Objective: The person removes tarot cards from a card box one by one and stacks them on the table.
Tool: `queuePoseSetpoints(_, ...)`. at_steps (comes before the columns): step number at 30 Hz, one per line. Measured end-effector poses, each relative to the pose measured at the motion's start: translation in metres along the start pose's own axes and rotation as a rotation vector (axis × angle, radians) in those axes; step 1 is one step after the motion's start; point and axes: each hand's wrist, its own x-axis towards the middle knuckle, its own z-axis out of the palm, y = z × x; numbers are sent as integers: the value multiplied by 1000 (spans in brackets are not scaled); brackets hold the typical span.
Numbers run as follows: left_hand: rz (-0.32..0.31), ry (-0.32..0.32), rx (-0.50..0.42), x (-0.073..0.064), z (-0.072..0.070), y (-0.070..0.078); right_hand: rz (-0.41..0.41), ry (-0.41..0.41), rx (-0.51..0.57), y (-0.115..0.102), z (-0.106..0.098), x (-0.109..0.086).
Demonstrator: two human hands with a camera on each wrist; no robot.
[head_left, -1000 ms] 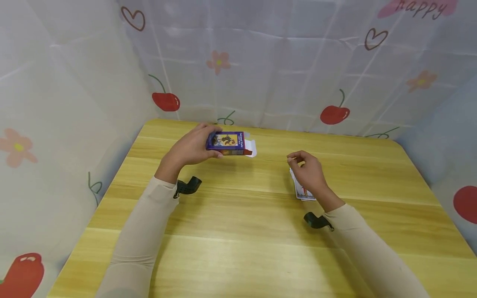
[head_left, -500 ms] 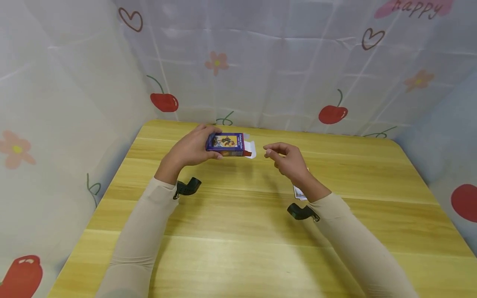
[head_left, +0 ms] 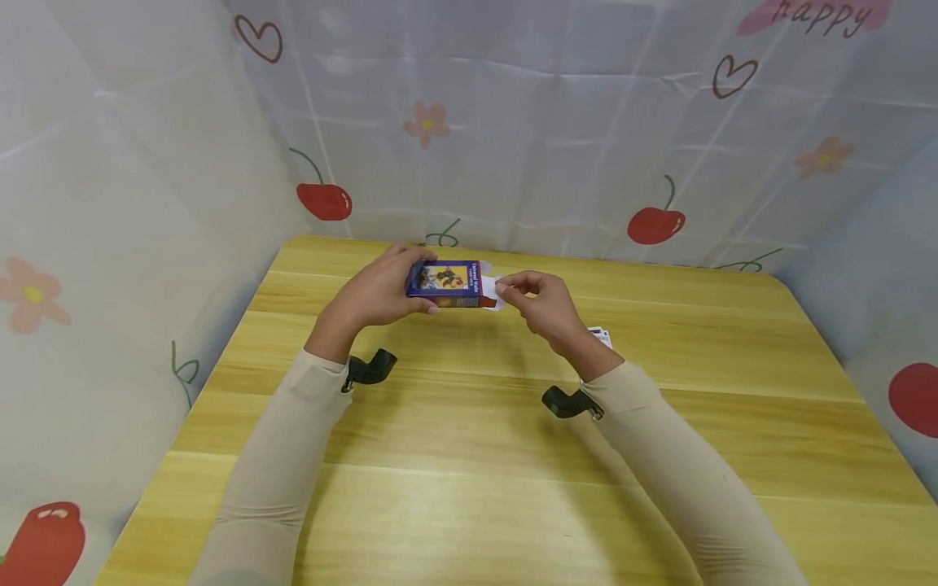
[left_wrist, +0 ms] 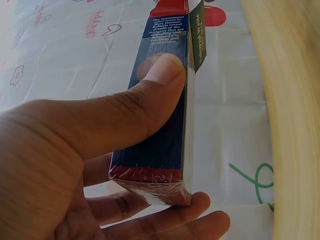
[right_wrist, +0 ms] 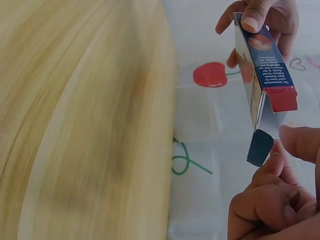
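My left hand (head_left: 377,289) holds a blue and red tarot card box (head_left: 445,278), tilted on its side above the table. In the left wrist view the thumb (left_wrist: 162,72) presses the narrow printed side, with fingers behind and under the box. The box's right end stands open with its flaps out. At that end my right hand (head_left: 545,309) has thumb and forefinger on the white flap (head_left: 491,286), seemingly pinching it. The right wrist view shows its other fingers curled, and a dark flap (right_wrist: 260,148) beside the fingertips. Inside the box nothing can be made out.
A small stack of cards (head_left: 602,336) lies on the wooden table (head_left: 454,505), mostly hidden under the right wrist. Black wrist cameras sit on both sleeves. A white curtain (head_left: 513,163) with cherries, flowers and hearts hangs behind and around the table.
My right hand has moved left from above the card stack to the box's open end, and its fingertips now meet the flap. The left hand and box have stayed in place.
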Motion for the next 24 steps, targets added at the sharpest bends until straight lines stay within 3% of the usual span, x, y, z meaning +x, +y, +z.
queuePoseSetpoints(6, 5, -1, 1, 0, 1, 1, 5, -31, -94, -2, 2, 4)
queuePoseSetpoints(14, 16, -8, -15, -1, 1, 3, 147, -158, -36, -8, 7, 9)
queuePoseSetpoints(24, 14, -8, -14, 0, 2, 3, 187, -199, -68, -9, 12, 9)
